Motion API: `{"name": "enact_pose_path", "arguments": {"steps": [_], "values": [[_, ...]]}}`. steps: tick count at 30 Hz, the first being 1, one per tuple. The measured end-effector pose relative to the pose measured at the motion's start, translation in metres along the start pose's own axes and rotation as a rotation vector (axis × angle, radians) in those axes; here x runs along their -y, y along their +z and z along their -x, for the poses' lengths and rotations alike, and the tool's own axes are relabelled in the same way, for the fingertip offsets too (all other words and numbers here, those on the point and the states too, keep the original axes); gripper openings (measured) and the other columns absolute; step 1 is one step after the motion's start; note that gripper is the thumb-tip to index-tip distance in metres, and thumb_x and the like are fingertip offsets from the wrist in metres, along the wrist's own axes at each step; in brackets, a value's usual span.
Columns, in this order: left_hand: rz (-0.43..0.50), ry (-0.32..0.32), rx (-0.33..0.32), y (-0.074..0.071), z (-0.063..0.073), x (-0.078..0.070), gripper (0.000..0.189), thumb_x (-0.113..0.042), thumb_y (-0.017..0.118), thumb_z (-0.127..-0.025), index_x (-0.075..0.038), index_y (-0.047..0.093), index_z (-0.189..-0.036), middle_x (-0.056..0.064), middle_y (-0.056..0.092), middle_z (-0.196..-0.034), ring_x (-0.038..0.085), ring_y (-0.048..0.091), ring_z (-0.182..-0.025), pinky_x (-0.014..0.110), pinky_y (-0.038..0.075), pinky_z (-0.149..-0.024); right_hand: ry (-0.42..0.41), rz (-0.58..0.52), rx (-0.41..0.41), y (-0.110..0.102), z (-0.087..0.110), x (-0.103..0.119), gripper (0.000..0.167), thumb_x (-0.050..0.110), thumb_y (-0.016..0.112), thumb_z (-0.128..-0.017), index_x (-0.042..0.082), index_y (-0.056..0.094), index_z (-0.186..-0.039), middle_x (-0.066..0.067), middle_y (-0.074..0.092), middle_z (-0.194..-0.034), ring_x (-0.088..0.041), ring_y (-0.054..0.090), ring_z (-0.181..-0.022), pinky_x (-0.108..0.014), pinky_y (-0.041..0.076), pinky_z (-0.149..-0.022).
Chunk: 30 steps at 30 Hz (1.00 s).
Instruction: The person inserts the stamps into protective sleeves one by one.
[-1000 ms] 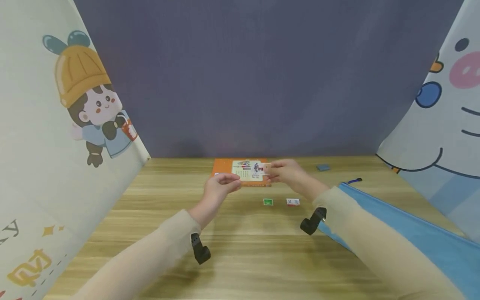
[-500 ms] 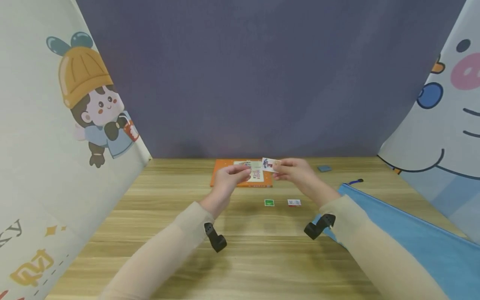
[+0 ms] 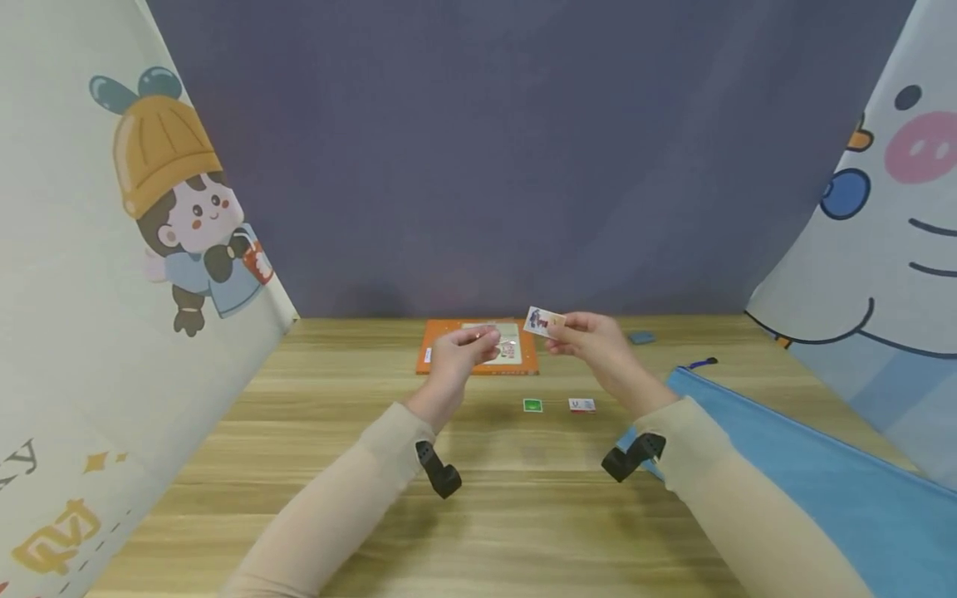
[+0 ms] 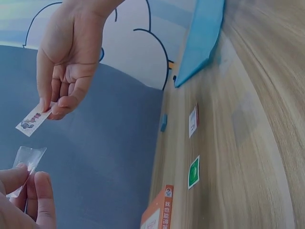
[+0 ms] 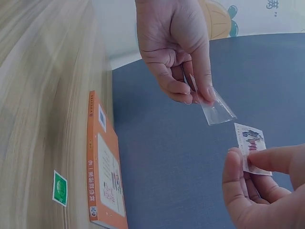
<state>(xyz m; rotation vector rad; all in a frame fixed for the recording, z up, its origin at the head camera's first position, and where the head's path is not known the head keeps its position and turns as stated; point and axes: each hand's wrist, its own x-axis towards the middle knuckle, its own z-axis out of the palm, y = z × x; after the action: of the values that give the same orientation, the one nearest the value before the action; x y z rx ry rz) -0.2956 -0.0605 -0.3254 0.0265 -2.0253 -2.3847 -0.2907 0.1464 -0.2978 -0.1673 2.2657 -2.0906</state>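
In the head view my left hand point(image 3: 462, 357) and right hand point(image 3: 598, 345) are raised over the table, facing each other. A small clear plastic sleeve point(image 4: 29, 157) is pinched between the left thumb and fingers; it shows best in the wrist views. My right hand pinches a small white-edged picture stamp point(image 3: 542, 321) by one end, its printed figures uncovered. A narrow gap separates the sleeve's open-looking end from the stamp point(image 5: 252, 143). On the table below lie a green stamp point(image 3: 532, 405) and a small white printed piece point(image 3: 581, 405) with a red edge.
Behind the hands an orange book point(image 3: 441, 332) lies flat near the back curtain point(image 3: 478, 166). A small blue-grey block point(image 3: 640, 337) is at the back right. A blue zip pouch point(image 3: 785, 465) covers the table's right side, partly under the right forearm.
My left hand has moved right and slightly up toward the right hand. The stamp in my right hand has risen a little and tilted, and the hands' gap has narrowed.
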Motion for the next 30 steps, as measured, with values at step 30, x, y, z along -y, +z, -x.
{"name": "enact_pose_path", "arguments": {"steps": [30], "values": [[0.085, 0.006, -0.016, 0.011, 0.003, 0.002, 0.012, -0.008, 0.072, -0.087, 0.003, 0.07, -0.092, 0.001, 0.067, -0.077, 0.009, 0.067, -0.068, 0.025, 0.061, -0.074, 0.012, 0.015, -0.013, 0.008, 0.001, 0.001, 0.027, 0.014, 0.062, -0.095, -0.007, 0.058, -0.111, 0.003, 0.066, -0.086, -0.012, 0.067, -0.08, -0.027, 0.059, -0.085]]}}
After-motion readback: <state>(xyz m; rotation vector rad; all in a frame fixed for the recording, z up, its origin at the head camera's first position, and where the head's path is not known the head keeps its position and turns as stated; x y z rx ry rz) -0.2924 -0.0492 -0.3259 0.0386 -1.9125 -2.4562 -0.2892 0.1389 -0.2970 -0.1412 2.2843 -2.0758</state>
